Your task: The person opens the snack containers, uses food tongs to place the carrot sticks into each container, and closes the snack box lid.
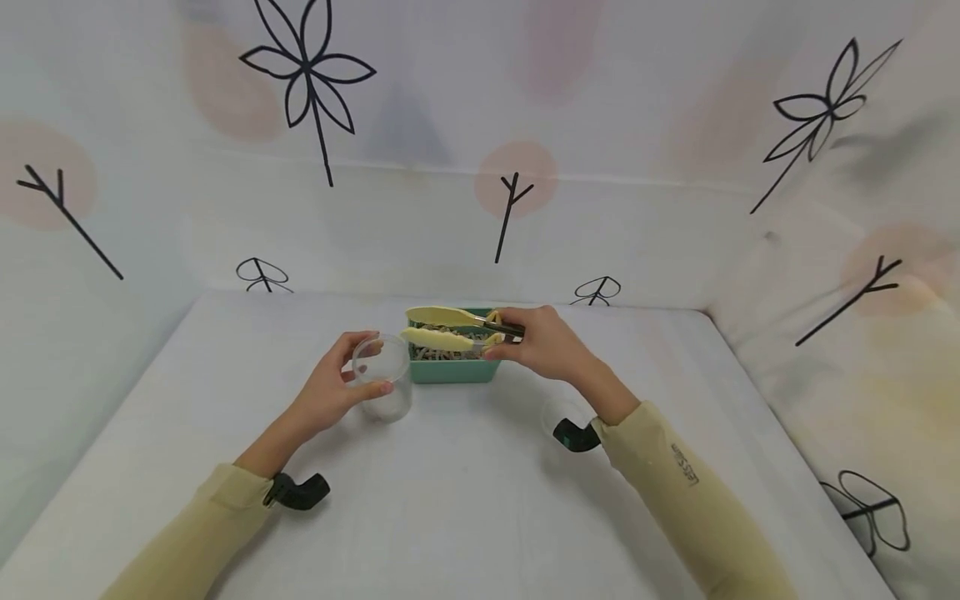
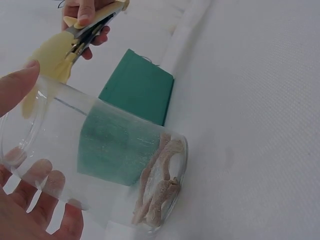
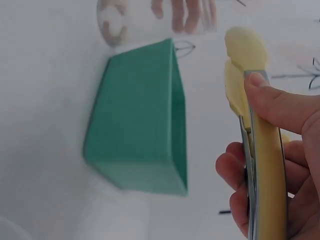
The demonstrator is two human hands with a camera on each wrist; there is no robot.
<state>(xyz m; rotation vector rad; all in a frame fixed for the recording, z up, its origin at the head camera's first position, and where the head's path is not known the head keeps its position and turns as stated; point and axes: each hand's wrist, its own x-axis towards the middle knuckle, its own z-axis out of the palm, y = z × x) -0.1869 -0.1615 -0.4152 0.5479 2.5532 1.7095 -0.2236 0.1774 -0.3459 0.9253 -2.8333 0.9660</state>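
The left hand's (image 1: 333, 382) fingers curl round the clear cup (image 1: 392, 403) near its rim, thumb on the near side, probably to keep it steady with its mouth up; a few brownish pieces (image 2: 162, 195) lie at its bottom. Just right of it, the green box (image 1: 453, 372) stands on the tabletop (image 1: 450, 500), seemingly near for a short reach. Over the box, the right hand's (image 1: 549, 342) fingers pinch the tongs (image 1: 444, 317), likely to control the gap between the tips, which point left.
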